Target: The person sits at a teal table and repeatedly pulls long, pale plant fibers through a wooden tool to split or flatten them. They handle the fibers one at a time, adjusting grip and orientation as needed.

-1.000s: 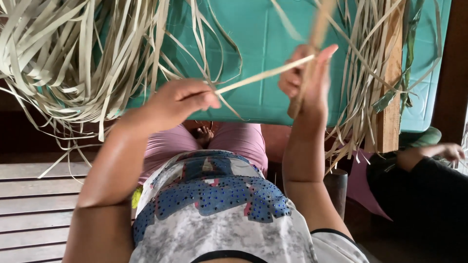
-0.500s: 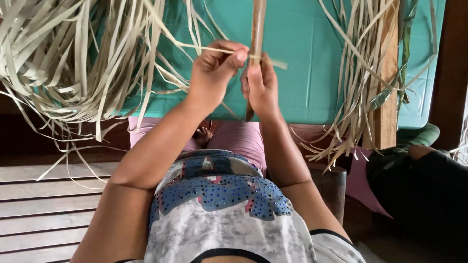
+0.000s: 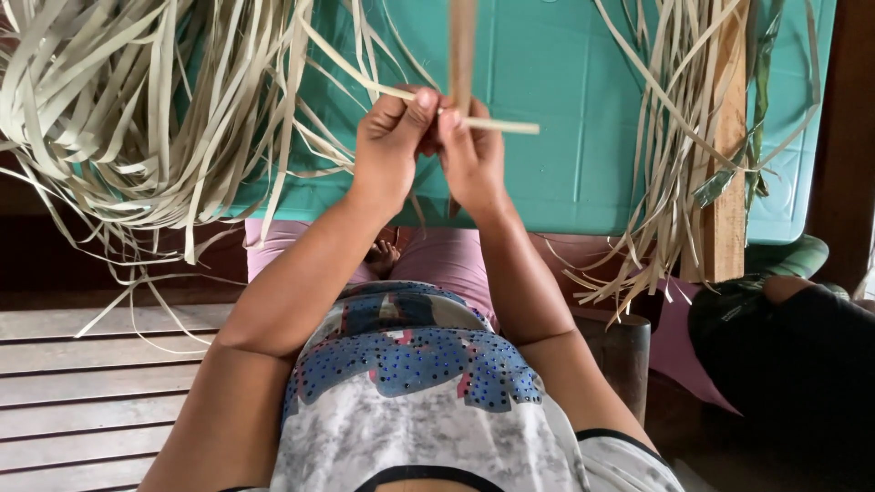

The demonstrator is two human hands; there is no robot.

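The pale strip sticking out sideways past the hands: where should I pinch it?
Probably the free end of the pale strip, from the right. It lies flat and nearly level there, clear of the right hand, the left hand and the upright stick.

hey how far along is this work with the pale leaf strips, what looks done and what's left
Looks done: a big heap of cut pale strips lies at the left on the teal surface, and a smaller bundle hangs at the right. In hand: the left hand and right hand meet, pinching one thin strip across an upright strip. Left: both piles lie loose, so probably most of it.
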